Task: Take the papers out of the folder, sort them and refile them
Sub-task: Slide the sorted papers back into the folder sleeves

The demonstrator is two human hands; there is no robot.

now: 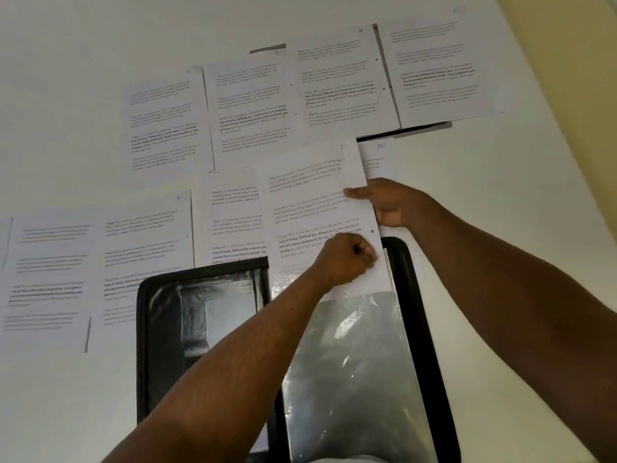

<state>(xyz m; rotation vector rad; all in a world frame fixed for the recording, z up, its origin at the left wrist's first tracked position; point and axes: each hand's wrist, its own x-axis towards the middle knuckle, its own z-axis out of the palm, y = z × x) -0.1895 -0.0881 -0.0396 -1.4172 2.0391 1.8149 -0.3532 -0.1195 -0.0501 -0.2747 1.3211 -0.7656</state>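
Both arms are reaching forward, nearly meeting. The left hand (347,260) is curling into a tight fist; the right hand (389,203) is pinching, thumb extended leftward.

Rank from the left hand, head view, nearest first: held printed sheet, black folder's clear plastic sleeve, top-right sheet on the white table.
1. Held printed sheet, gripped by the left hand.
2. Clear plastic sleeve, just below.
3. Top-right sheet, far upper right.
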